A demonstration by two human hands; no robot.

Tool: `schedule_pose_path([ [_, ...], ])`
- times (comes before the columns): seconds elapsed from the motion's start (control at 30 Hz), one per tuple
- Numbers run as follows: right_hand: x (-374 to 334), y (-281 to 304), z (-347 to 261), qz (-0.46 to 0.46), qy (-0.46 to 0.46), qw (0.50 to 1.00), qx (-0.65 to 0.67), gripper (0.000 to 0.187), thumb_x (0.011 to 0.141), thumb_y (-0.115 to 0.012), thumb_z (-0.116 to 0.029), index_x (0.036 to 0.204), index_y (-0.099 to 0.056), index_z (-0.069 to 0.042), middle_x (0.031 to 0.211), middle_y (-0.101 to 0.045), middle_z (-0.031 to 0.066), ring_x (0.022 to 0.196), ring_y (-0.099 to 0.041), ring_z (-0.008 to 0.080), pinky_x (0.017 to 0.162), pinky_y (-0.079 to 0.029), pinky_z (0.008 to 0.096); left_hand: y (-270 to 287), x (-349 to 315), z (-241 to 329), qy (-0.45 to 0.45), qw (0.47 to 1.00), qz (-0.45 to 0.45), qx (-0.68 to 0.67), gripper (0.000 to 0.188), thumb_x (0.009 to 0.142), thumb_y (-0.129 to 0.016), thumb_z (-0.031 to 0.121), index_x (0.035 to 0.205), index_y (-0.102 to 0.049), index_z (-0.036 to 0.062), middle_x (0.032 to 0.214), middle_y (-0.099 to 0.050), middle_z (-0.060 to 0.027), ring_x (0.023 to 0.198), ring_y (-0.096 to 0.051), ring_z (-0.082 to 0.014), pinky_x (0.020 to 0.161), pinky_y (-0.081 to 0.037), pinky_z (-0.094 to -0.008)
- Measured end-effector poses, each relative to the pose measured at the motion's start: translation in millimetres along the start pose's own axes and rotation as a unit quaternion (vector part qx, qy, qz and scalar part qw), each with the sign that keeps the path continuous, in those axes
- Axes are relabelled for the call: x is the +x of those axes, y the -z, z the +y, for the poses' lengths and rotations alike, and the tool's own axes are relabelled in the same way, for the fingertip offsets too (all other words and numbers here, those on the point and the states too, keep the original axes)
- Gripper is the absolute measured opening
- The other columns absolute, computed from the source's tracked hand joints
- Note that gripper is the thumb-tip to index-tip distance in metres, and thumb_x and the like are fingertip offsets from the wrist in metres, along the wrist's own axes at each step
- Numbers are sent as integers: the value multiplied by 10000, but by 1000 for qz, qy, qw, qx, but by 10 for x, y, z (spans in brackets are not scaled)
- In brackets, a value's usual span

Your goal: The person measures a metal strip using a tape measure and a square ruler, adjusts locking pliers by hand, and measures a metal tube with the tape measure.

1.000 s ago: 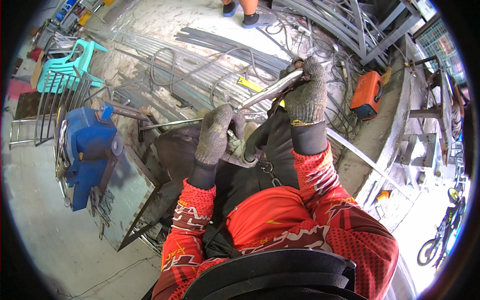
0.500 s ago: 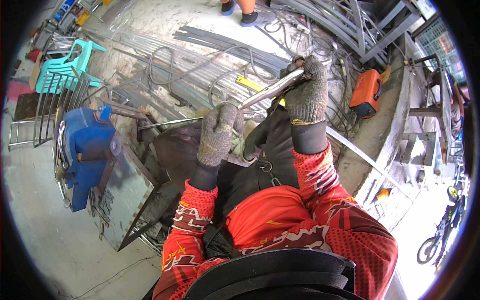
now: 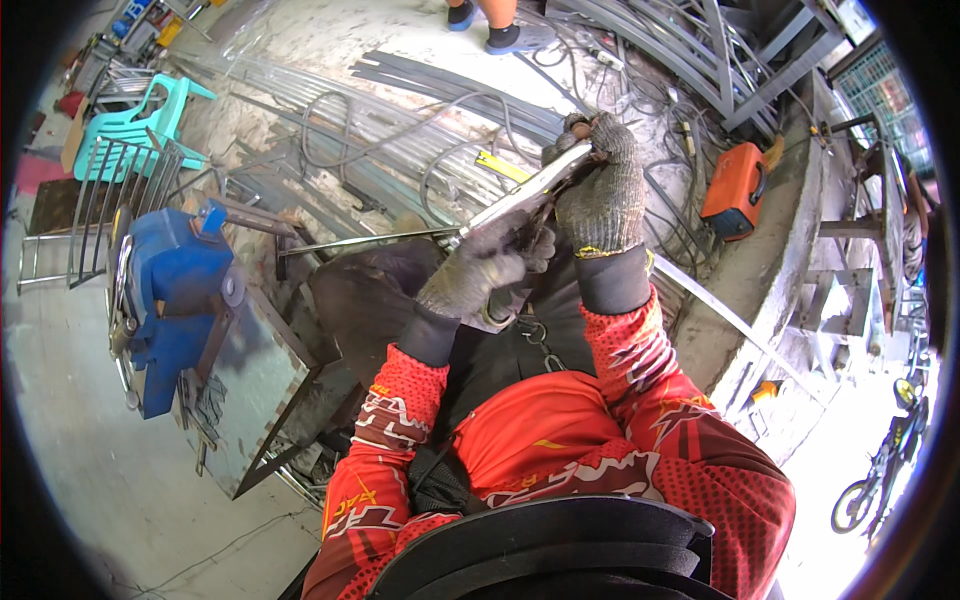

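Observation:
A grey knit work glove covers my right hand point(image 3: 602, 190), which is closed around the upper end of a long shiny metal piece point(image 3: 530, 190). That piece slants down to the left, and its exact kind is unclear. My left hand point(image 3: 485, 268), gloved alike, lies across its lower end with curled, partly blurred fingers. Behind the piece shows a yellow strip point(image 3: 502, 167) with dark marks. A thin metal bar point(image 3: 370, 242) reaches leftward from beside my left hand. Another flat bar point(image 3: 735, 322) extends to the lower right from my right forearm.
At left a blue machine point(image 3: 178, 290) stands by a metal plate point(image 3: 240, 400). Dark flat bars point(image 3: 450, 95), steel lengths and a cable point(image 3: 350, 160) cover the floor ahead. An orange box point(image 3: 733, 190) stands at right, and a turquoise plastic chair point(image 3: 130, 135) far left. A person's feet point(image 3: 500, 30) are at the top.
My left hand has shifted right and turned, its fingers now farther along the shiny piece. My right hand keeps its hold, moving only slightly.

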State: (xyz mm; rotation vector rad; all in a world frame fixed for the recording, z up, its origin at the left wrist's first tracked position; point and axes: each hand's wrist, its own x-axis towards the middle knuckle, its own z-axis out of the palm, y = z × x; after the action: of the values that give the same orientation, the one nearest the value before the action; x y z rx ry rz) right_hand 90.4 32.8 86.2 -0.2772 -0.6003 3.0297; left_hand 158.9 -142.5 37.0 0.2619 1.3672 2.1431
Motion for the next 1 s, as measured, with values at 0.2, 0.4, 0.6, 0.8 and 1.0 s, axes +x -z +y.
schedule_pose_path([
  [0.2, 79, 82, -104, 21, 41, 998, -51, 79, 917, -622, -122, 965, -612, -60, 899, -638, 87, 726, -633, 244, 701, -568, 413, 62, -22, 157, -37, 941, 75, -327, 533, 1023, -536, 243, 1452, -418, -50, 1320, -606, -233, 1162, -645, -336, 971, -547, -440],
  [0.4, -17, -110, 3, -28, 62, 989, -134, 114, 920, -587, -24, 1017, -543, -63, 871, -631, 110, 643, -679, 264, 540, -573, 377, 186, -87, 130, -61, 978, 197, -20, 588, 1050, -487, 446, 1317, -557, -73, 1051, -706, -211, 886, -701, -253, 766, -576, -364],
  [0.6, -27, -79, 5, -42, 81, 989, -119, 194, 898, -599, -2, 1046, -502, -80, 863, -621, 110, 661, -694, 279, 540, -594, 380, 334, -114, 19, -77, 976, 200, 43, 559, 1050, -501, 407, 1319, -535, -82, 1159, -672, -235, 998, -688, -296, 861, -580, -417],
  [0.8, -16, -74, -4, -21, 101, 982, -158, 191, 911, -620, -19, 1047, -496, -69, 830, -620, 116, 657, -694, 259, 531, -579, 356, 242, -110, -21, -66, 952, 155, -256, 495, 1044, -512, 348, 1300, -535, -76, 1271, -626, -232, 1126, -642, -359, 952, -563, -461],
  [1.0, 0, -54, 31, 1, 109, 977, -182, 192, 907, -623, -24, 1046, -495, -63, 796, -622, 111, 643, -688, 250, 524, -567, 347, 451, -190, -181, -84, 944, 97, -305, 496, 1028, -527, 367, 1296, -538, -50, 1274, -625, -215, 1166, -617, -377, 957, -544, -531],
])
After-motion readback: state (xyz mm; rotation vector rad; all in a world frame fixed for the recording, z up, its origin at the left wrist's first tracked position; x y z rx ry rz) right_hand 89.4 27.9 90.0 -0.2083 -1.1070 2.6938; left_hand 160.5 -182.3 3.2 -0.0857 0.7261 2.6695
